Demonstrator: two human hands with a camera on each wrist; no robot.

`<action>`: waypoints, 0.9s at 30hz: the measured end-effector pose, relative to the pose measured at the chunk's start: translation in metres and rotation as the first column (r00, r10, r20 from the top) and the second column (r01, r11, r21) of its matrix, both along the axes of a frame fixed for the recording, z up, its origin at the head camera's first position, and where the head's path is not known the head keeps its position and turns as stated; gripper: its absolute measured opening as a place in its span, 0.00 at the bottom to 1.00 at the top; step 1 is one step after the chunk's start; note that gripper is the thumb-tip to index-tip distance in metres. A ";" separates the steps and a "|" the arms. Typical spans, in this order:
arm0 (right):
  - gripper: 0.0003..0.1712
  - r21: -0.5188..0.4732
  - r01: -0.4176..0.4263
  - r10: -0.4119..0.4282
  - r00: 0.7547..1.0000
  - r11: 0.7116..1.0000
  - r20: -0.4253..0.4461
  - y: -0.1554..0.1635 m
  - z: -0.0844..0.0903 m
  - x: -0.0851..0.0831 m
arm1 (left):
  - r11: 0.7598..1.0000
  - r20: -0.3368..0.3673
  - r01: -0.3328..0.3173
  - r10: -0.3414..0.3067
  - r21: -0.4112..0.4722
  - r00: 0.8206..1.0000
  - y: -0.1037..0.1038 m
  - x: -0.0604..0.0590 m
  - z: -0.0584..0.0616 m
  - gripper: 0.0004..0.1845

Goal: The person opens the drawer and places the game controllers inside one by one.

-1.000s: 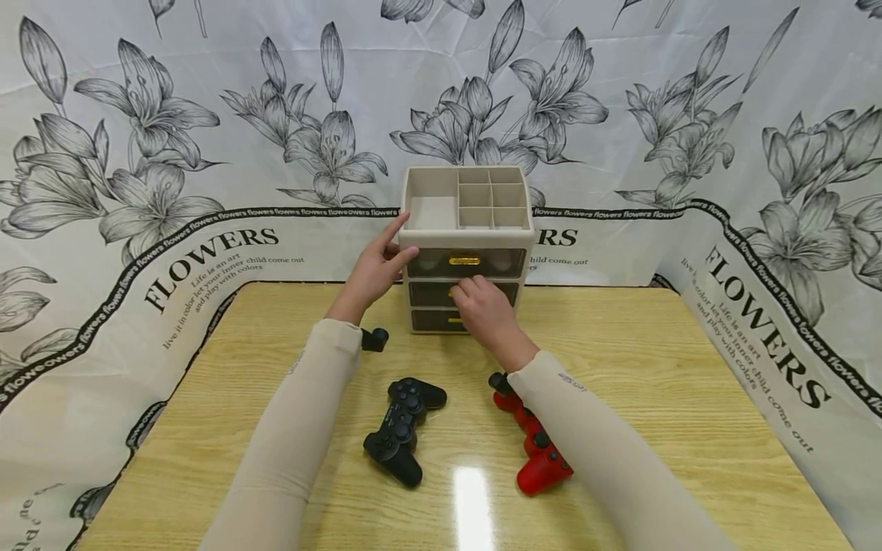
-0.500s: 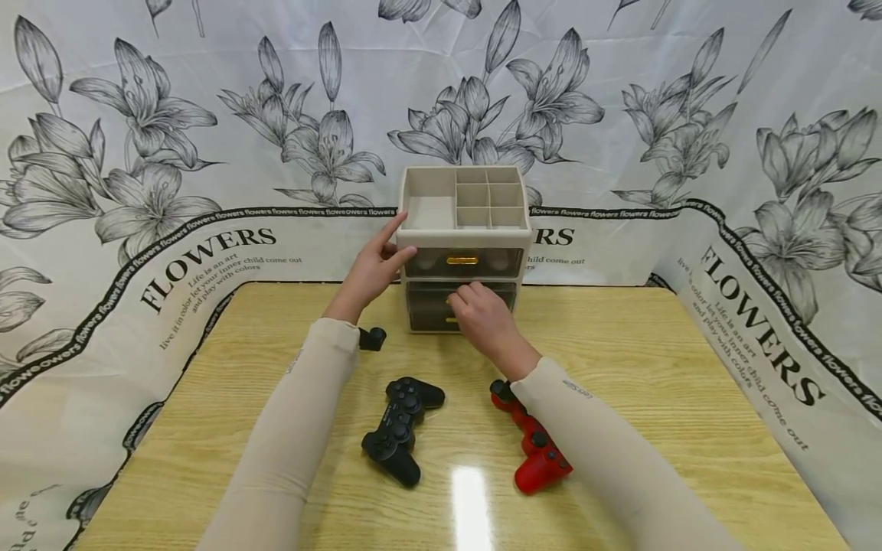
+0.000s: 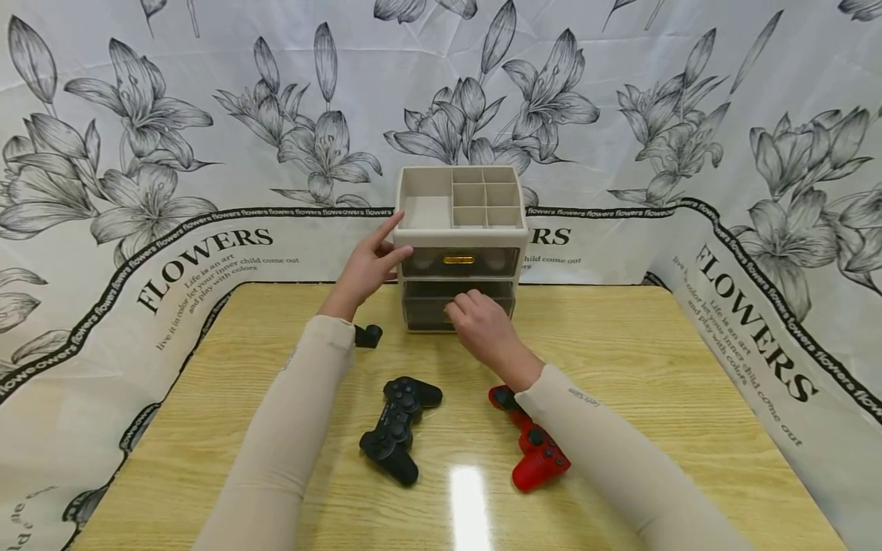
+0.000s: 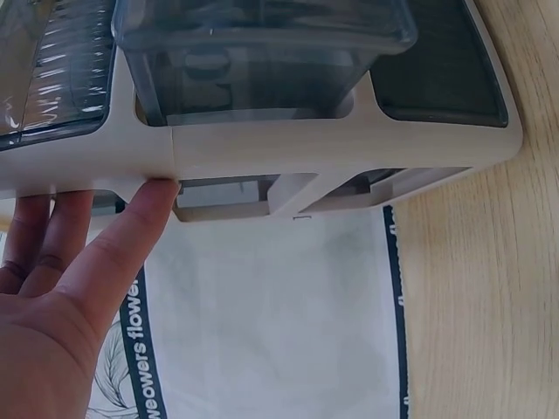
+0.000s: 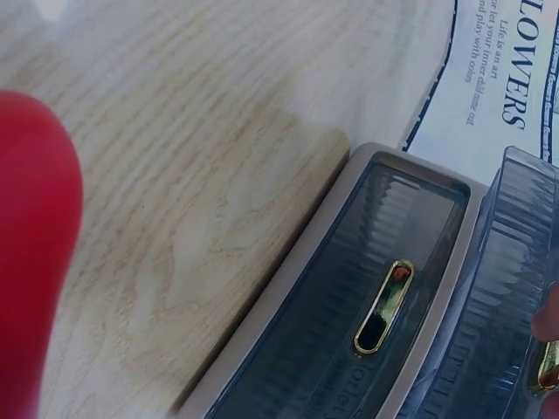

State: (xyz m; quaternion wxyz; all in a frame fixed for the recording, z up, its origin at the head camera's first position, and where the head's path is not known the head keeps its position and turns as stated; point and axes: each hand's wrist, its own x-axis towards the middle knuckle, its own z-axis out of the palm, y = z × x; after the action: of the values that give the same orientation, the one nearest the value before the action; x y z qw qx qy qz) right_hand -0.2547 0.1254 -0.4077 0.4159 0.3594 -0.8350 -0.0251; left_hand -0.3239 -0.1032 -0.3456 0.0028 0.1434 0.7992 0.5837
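Note:
A beige drawer organizer [image 3: 460, 236] with dark see-through drawers stands at the back of the table. My left hand [image 3: 365, 269] lies against its left side, fingers extended; in the left wrist view the thumb [image 4: 150, 202] presses on the organizer's frame. At the front, my right hand [image 3: 485, 325] pinches the gold handle [image 5: 550, 367] of the middle drawer [image 5: 498, 271], seen at the edge of the right wrist view. That drawer [image 4: 253, 78] juts out of the frame. The top drawer [image 3: 430, 262] and the bottom drawer [image 5: 336, 323] are closed.
A black game controller [image 3: 400, 430] lies on the wooden table [image 3: 620, 344], left of centre. A red game controller [image 3: 537, 451] lies partly under my right forearm. Flower-print cloth [image 3: 324, 115] hangs behind and at the sides. Divided compartments [image 3: 485, 195] top the organizer.
My right hand has drawn the middle drawer further out toward me, so it now covers more of the bottom drawer. The left hand stays against the organizer's side.

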 end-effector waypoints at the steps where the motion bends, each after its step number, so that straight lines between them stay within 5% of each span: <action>1: 0.04 0.002 -0.003 0.003 1.000 1.000 -0.001 0.000 0.000 0.001 | 1.000 0.001 0.001 -0.001 0.005 1.000 0.000 0.000 0.000 0.35; 27: 0.06 0.006 -0.081 0.081 0.996 0.997 -0.041 0.001 0.000 0.027 | 0.998 0.032 0.054 -0.055 0.029 0.998 -0.003 0.004 0.005 0.35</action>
State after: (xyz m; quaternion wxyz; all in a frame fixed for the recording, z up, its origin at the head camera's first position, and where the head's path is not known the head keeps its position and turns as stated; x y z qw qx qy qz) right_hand -0.2273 0.1264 -0.4076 0.4328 0.3932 -0.8111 -0.0174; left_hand -0.3203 -0.1062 -0.3403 0.0296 0.1556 0.7866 0.5968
